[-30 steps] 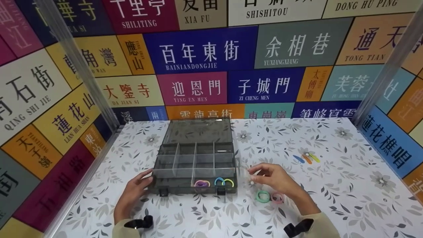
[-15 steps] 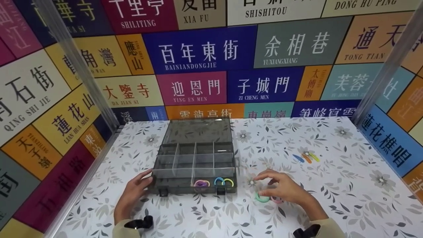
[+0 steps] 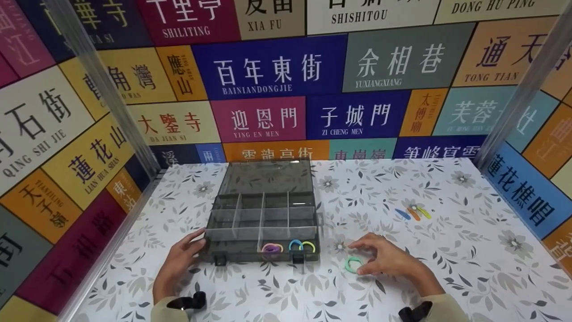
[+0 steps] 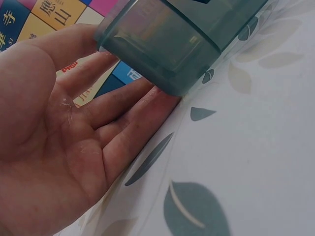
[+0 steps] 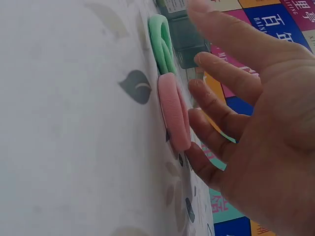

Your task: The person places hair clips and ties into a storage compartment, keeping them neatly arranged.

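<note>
My left hand (image 3: 181,255) rests its fingers against the left side of a smoky transparent compartment box (image 3: 250,256). In the left wrist view those fingers (image 4: 123,123) are extended, tips at the box's lower corner. My right hand (image 3: 389,259) hovers right of the box, thumb and fingers spread around a green hair tie (image 3: 352,271). Beside the green one lies a pink hair tie (image 5: 172,108), seen in the right wrist view and hidden behind the hand in the head view. Inside the front compartment are a purple hair tie (image 3: 271,249), a blue one (image 3: 291,245) and a yellow one (image 3: 313,247).
The box's lid (image 3: 268,176) is swung back toward the wall. Slim blue (image 3: 403,213), orange (image 3: 414,214) and yellow (image 3: 424,212) pieces lie farther right on the leaf-patterned tabletop (image 3: 456,250). Clear posts (image 3: 118,103) stand at the table's sides.
My right hand has moved from beside the box down and to the right, over the loose hair ties, covering the pink one. My left hand has stayed against the box.
</note>
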### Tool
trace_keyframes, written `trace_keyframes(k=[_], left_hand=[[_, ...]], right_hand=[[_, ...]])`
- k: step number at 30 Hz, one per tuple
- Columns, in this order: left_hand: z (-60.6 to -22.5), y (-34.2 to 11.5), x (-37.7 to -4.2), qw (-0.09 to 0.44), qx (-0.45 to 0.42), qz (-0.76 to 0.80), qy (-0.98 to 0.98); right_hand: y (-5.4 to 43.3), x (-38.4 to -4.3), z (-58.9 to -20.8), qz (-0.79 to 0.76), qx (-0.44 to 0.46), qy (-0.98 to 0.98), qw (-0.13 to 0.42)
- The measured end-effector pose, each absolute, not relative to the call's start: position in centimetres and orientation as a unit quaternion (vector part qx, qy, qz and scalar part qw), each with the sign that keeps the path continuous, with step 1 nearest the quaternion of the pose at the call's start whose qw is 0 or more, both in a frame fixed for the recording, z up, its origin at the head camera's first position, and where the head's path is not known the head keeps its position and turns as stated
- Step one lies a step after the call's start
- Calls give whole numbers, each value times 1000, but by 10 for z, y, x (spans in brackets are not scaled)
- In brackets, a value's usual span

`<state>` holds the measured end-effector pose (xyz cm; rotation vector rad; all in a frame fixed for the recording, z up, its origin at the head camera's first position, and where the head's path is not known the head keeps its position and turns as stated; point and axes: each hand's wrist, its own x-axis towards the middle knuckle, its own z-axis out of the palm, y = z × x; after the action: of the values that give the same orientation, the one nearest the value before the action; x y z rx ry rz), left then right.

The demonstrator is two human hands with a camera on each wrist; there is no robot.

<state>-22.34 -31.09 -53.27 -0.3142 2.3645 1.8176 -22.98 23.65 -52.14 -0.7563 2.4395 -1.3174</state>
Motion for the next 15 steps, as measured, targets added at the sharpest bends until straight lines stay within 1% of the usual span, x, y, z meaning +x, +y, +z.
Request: trace_keyframes(k=[8, 15], left_hand=[[-533, -311, -222, 70, -94, 626, 771], [-533, -311, -222, 69, -103, 621, 774]], right_hand=[[236, -230, -524, -423, -272, 853, 138], [234, -229, -522, -432, -267, 850, 143]])
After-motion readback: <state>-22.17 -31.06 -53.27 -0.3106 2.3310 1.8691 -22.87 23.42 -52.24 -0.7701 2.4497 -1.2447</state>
